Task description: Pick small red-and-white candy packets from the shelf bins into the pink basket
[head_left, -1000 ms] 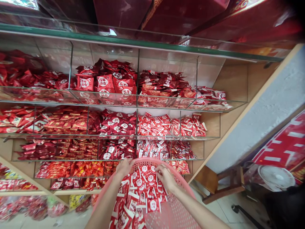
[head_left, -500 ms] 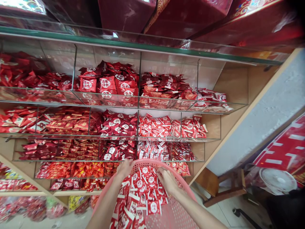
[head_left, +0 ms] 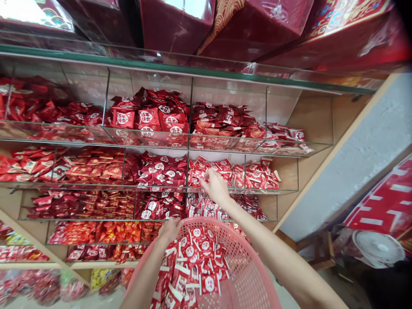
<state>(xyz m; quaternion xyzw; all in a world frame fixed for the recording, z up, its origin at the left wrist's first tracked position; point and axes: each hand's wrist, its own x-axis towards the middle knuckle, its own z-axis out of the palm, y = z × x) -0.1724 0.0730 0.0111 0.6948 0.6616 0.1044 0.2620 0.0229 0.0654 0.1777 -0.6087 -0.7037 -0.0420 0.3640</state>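
Observation:
My left hand (head_left: 169, 229) grips the far rim of a pink perforated plastic basket (head_left: 259, 268). Inside the basket lies a heap of small red-and-white wrapped packets (head_left: 209, 283), mostly toward its left side. Over a glass shelf compartment beyond the basket, my right hand (head_left: 216, 187) is raised with its fingers curled together. Whatever those fingers may hold is hidden. Red-and-white packets (head_left: 222, 164) of similar look fill the compartment just behind and around that hand.
Tiered glass shelves with dividers hold heaps of red packets (head_left: 159, 165). Large dark red boxes (head_left: 175, 30) stand on the glass ledge (head_left: 154, 68) above. At right are a grey wall (head_left: 363, 133) and a white round object (head_left: 376, 244). Bagged goods (head_left: 45, 281) lie below left.
My right hand has left the basket's packets and moved up and forward to the shelf compartment. My left hand stays on the basket rim. The view has shifted slightly.

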